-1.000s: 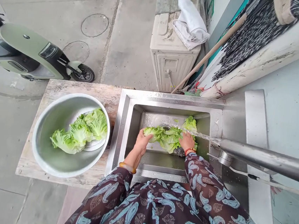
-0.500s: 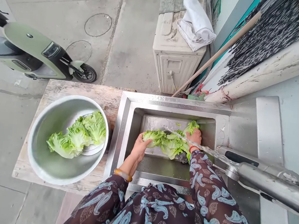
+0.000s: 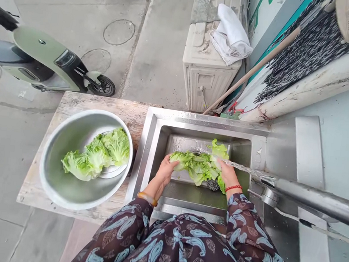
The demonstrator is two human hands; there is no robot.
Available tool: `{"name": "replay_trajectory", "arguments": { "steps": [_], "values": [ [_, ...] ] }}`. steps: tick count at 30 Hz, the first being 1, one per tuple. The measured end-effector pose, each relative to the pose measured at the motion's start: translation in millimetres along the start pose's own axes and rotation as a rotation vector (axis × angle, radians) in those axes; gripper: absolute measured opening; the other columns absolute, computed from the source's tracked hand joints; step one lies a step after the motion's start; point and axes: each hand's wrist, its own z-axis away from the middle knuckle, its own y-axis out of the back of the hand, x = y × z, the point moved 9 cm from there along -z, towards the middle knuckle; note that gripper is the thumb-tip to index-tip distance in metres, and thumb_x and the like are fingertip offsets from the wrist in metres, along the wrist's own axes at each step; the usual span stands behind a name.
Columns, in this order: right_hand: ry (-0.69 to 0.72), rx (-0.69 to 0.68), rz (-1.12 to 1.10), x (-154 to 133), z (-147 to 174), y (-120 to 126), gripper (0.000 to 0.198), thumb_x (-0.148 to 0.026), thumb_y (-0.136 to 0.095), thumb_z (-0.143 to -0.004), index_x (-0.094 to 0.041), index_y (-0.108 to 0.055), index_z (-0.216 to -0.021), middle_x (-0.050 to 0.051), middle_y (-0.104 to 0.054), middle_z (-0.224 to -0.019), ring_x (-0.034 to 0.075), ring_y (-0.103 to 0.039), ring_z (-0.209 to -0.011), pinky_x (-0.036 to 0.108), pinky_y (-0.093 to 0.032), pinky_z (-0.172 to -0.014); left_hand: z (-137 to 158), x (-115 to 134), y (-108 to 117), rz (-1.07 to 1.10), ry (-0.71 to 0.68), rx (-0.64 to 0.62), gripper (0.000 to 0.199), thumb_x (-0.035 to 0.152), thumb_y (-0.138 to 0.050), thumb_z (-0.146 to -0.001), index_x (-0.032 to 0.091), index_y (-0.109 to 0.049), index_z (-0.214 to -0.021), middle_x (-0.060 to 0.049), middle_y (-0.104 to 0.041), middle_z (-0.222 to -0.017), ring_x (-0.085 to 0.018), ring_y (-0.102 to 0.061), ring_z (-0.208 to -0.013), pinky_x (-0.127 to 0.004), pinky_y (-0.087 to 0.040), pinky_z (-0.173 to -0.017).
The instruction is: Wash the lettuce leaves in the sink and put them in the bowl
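Both hands are inside the steel sink (image 3: 206, 119), at either end of a pile of lettuce leaves (image 3: 198, 168). My left hand (image 3: 165, 170) grips the left end of the lettuce, thumb on top. My right hand (image 3: 228, 174) is closed on leaves at the right end, its fingertips partly hidden by a stream of water (image 3: 241, 167). That stream comes from the metal faucet (image 3: 307, 195) on the right. A dark steel wool scrubber (image 3: 212, 185) lies against the lettuce's lower edge, near my right hand.
Left of the sink, a large metal basin (image 3: 64, 190) holds more lettuce (image 3: 98, 152) on a wooden table (image 3: 33, 187). Beyond are a pale green scooter (image 3: 43, 52), a boxy off-white unit (image 3: 203, 84) with white cloth (image 3: 231, 35), and a leaning wooden pole (image 3: 254, 68).
My right hand has shifted slightly towards me and right, and the leaf at that end now lies flatter under the water. My left hand keeps its grip. The whole view has shifted slightly.
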Motion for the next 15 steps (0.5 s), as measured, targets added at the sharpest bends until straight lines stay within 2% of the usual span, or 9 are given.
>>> {"name": "replay_trajectory", "arguments": {
  "steps": [2,5,7,11,15],
  "values": [
    [-0.065,-0.122,-0.118,-3,16,-26,0.034,-0.045,-0.083,-0.066,-0.021,-0.069,-0.086,0.008,-0.074,-0.091,0.025,-0.071,-0.088,0.040,-0.059,-0.078,1,4,1,0.014,-0.008,0.011,0.063,0.020,-0.089,-0.053,0.016,-0.060,-0.109,-0.006,-0.073,-0.093,-0.016,-0.068,-0.076,-0.028,-0.052,-0.071],
    [-0.182,-0.328,-0.332,-13,39,-69,0.034,-0.041,-0.082,-0.069,-0.019,-0.070,-0.092,0.008,-0.074,-0.093,0.025,-0.072,-0.088,0.035,-0.060,-0.068,5,6,4,0.031,-0.001,0.035,0.064,0.020,-0.090,-0.051,0.017,-0.060,-0.108,-0.005,-0.072,-0.091,-0.016,-0.067,-0.074,-0.027,-0.051,-0.067],
    [-0.208,-0.374,-0.379,-22,50,-87,0.029,-0.038,-0.081,-0.073,-0.019,-0.070,-0.093,0.007,-0.074,-0.092,0.023,-0.072,-0.086,0.030,-0.059,-0.062,8,8,7,0.040,-0.003,0.041,0.064,0.019,-0.089,-0.051,0.018,-0.060,-0.107,-0.004,-0.071,-0.091,-0.016,-0.066,-0.073,-0.027,-0.051,-0.067],
    [-0.197,-0.384,-0.298,-34,62,-100,0.023,-0.032,-0.083,-0.071,-0.020,-0.068,-0.084,0.005,-0.073,-0.088,0.020,-0.070,-0.081,0.025,-0.056,-0.055,15,12,8,0.033,-0.028,0.052,0.061,0.018,-0.088,-0.052,0.018,-0.059,-0.106,-0.004,-0.071,-0.092,-0.016,-0.066,-0.075,-0.030,-0.052,-0.073],
    [-0.117,-0.380,-0.179,-37,73,-101,0.038,-0.040,-0.082,-0.070,-0.020,-0.069,-0.100,0.007,-0.073,-0.101,0.021,-0.068,-0.086,0.023,-0.052,-0.053,23,25,-7,0.002,-0.156,0.053,0.057,0.014,-0.084,-0.058,0.018,-0.060,-0.109,-0.005,-0.071,-0.097,-0.018,-0.066,-0.084,-0.032,-0.052,-0.083]
  ]
}}
